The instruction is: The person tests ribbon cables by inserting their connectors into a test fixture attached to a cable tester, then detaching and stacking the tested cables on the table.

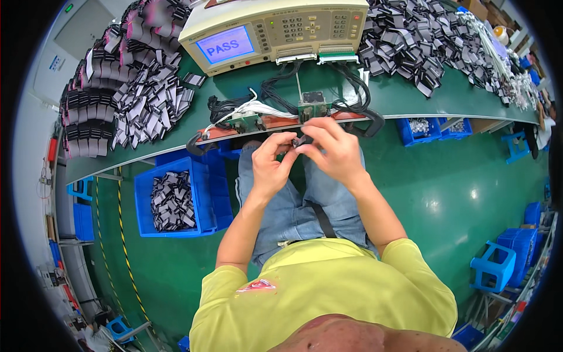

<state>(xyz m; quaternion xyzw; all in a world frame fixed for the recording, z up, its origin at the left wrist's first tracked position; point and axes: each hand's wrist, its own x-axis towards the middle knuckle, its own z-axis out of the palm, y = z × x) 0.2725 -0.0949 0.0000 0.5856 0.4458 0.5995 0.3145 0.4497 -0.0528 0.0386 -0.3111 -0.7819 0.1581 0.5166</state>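
Note:
In front of the bench edge my left hand (272,164) and my right hand (335,150) meet, fingertips pinched on one small dark piece (298,141). It looks like the black connector end of a short ribbon cable, mostly hidden by the fingers. Just beyond them, a test fixture with a dark socket block (312,101) and green circuit boards (248,124) sits at the bench edge. Black and white wires run from there to a cream cable tester (275,32) with a lit blue screen (225,45).
Short grey ribbon cables with black connectors lie heaped at left (153,105) and right (410,44) on the green bench (446,105). A blue bin (202,199) below left holds more. Black clamps (375,124) jut from the edge. Blue stools (492,267) stand at right.

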